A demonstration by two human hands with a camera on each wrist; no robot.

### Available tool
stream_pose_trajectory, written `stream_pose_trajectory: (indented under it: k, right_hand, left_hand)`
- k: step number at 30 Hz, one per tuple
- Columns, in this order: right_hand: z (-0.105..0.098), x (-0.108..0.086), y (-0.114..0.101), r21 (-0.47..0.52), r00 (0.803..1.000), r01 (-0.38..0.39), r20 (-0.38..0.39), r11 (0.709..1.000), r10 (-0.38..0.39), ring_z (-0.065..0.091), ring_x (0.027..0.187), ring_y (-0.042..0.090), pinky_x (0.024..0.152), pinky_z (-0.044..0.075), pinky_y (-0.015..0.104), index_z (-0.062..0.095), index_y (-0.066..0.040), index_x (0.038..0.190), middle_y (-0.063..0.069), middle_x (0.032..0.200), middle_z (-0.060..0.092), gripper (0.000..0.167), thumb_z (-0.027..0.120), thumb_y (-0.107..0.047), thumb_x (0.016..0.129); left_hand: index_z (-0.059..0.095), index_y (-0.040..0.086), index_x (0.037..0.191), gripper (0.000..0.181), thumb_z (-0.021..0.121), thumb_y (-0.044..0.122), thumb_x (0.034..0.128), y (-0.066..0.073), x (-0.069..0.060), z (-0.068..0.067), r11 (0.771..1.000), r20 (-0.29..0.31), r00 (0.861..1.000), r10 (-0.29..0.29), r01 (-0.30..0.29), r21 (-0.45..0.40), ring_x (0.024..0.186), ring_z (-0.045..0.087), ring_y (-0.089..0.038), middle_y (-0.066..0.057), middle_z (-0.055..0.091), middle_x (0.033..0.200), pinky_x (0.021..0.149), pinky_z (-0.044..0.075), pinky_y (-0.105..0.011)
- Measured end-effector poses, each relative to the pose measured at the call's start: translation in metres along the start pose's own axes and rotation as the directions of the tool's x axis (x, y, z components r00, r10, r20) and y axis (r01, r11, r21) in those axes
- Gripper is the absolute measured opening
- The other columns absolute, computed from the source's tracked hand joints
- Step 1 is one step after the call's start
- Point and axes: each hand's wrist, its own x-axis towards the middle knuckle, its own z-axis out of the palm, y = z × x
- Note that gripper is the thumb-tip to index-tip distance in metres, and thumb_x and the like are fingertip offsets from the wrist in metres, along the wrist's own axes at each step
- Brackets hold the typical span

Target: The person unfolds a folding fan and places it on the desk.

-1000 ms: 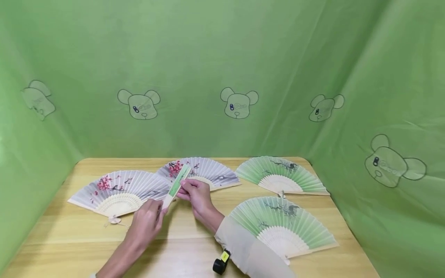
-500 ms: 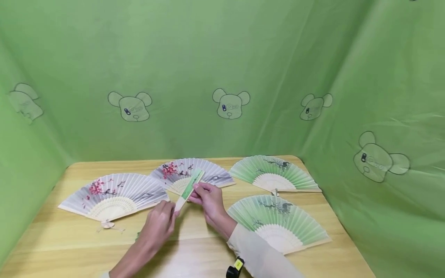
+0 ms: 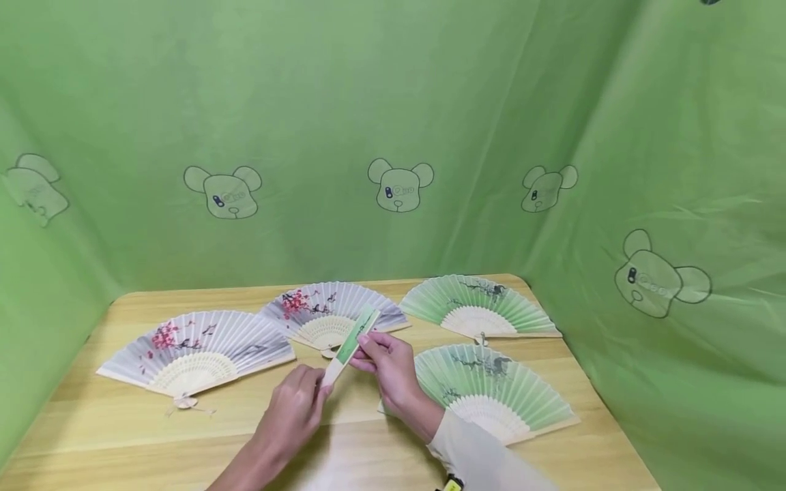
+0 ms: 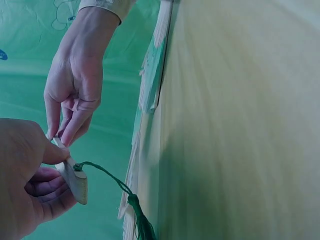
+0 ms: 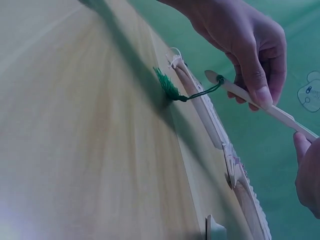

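In the head view a folded hand fan (image 3: pixel 350 346) with a green leaf slants up over the table. My left hand (image 3: pixel 295 404) grips its pale handle end between thumb and curled fingers. Further up, my right hand (image 3: pixel 391 368) pinches the green part at its edge. A dark green tassel (image 4: pixel 141 215) hangs on a cord from the handle end in the left wrist view. The right wrist view shows the fan's pale side stick (image 5: pixel 277 114) in both hands, above the table. The left palm's inner side is hidden in the head view.
Two spread grey fans with red blossoms lie at left (image 3: pixel 196 348) and back middle (image 3: pixel 334 307). Two spread green fans lie at back right (image 3: pixel 479 307) and front right (image 3: pixel 491 389). Green cloth walls (image 3: pixel 307 102) surround the wooden table (image 3: pixel 123 436).
Both hands and the folded fan have shifted right and slightly down in the head view. The whole scene has slid a little left with the camera. The grip looks the same.
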Motion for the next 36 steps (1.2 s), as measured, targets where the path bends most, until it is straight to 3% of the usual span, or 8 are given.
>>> stream_pose_trajectory:
  k: [9,12,15,18,21,24,29,36]
  right_hand:
    - [-0.011,-0.021,-0.004,0.033,0.999,0.007,0.032,0.999,-0.008,0.077,0.083,0.017,0.085,0.069,0.031,0.06,0.018,0.121,0.009,0.088,0.077,0.03,0.065,-0.001,0.099]
    - [-0.012,-0.026,-0.009,0.053,0.998,0.005,0.056,0.999,-0.008,0.078,0.083,0.018,0.084,0.07,0.032,0.06,0.019,0.119,0.009,0.087,0.078,0.027,0.064,0.0,0.099]
    - [-0.012,-0.029,-0.014,0.042,0.996,0.011,0.086,0.999,-0.014,0.078,0.081,0.018,0.084,0.07,0.033,0.061,0.018,0.117,0.008,0.086,0.078,0.026,0.065,-0.001,0.099]
    - [-0.012,-0.031,-0.019,0.028,0.994,0.015,0.108,0.999,-0.018,0.078,0.079,0.017,0.083,0.07,0.033,0.063,0.015,0.116,0.006,0.085,0.078,0.025,0.067,-0.002,0.098]
    - [-0.013,-0.03,-0.023,0.026,0.993,0.024,0.113,0.999,-0.027,0.077,0.077,0.016,0.081,0.071,0.033,0.065,0.012,0.111,0.005,0.084,0.077,0.019,0.068,-0.001,0.097]
    - [-0.012,-0.028,-0.025,0.035,0.993,0.041,0.105,0.999,-0.044,0.077,0.078,0.016,0.081,0.071,0.033,0.066,0.01,0.108,0.005,0.085,0.077,0.014,0.067,0.001,0.097]
    - [-0.01,-0.025,-0.026,0.05,0.994,0.043,0.095,0.998,-0.048,0.078,0.084,0.017,0.083,0.07,0.033,0.063,0.014,0.114,0.005,0.089,0.079,0.021,0.065,0.003,0.097]
    - [-0.01,-0.024,-0.024,0.04,0.994,0.036,0.104,0.999,-0.04,0.078,0.086,0.016,0.086,0.069,0.032,0.059,0.021,0.123,0.004,0.092,0.078,0.031,0.065,0.006,0.096]
  left_hand:
    - [0.071,0.0,0.093,0.026,0.089,0.005,0.0752,0.012,-0.011,-0.006,0.999,-0.021,1.0,0.009,-0.01,-0.043,0.069,0.057,-0.005,-0.001,0.066,0.08,0.057,0.055,-0.012]
    - [0.072,0.005,0.092,0.027,0.091,0.006,0.0725,0.016,-0.012,-0.011,0.994,-0.008,0.999,-0.048,0.047,-0.103,0.066,0.052,0.0,0.005,0.062,0.076,0.053,0.05,-0.009]
    - [0.072,0.008,0.092,0.028,0.092,0.007,0.0724,0.019,-0.012,-0.017,0.971,0.042,0.988,-0.149,0.154,-0.18,0.066,0.052,0.003,0.008,0.061,0.075,0.052,0.05,-0.01]
    - [0.073,0.008,0.095,0.028,0.091,0.01,0.0745,0.02,-0.008,-0.023,0.917,0.147,0.952,-0.27,0.3,-0.261,0.066,0.054,0.004,0.008,0.063,0.075,0.054,0.054,-0.012]
    - [0.074,0.007,0.098,0.025,0.089,0.012,0.078,0.017,-0.004,-0.027,0.826,0.281,0.889,-0.361,0.444,-0.347,0.067,0.058,0.001,0.005,0.068,0.077,0.058,0.058,-0.014]
    - [0.075,0.006,0.101,0.022,0.085,0.012,0.0823,0.011,0.0,-0.028,0.741,0.376,0.838,-0.396,0.534,-0.407,0.071,0.062,-0.002,0.0,0.072,0.081,0.063,0.061,-0.016]
    - [0.076,0.002,0.106,0.021,0.08,0.009,0.087,0.002,0.005,-0.028,0.681,0.444,0.808,-0.387,0.575,-0.454,0.075,0.065,-0.007,-0.006,0.074,0.088,0.066,0.062,-0.017]
    - [0.076,0.0,0.109,0.022,0.079,0.01,0.0889,-0.003,0.008,-0.025,0.631,0.469,0.793,-0.388,0.6,-0.492,0.078,0.066,-0.009,-0.008,0.076,0.091,0.066,0.062,-0.018]
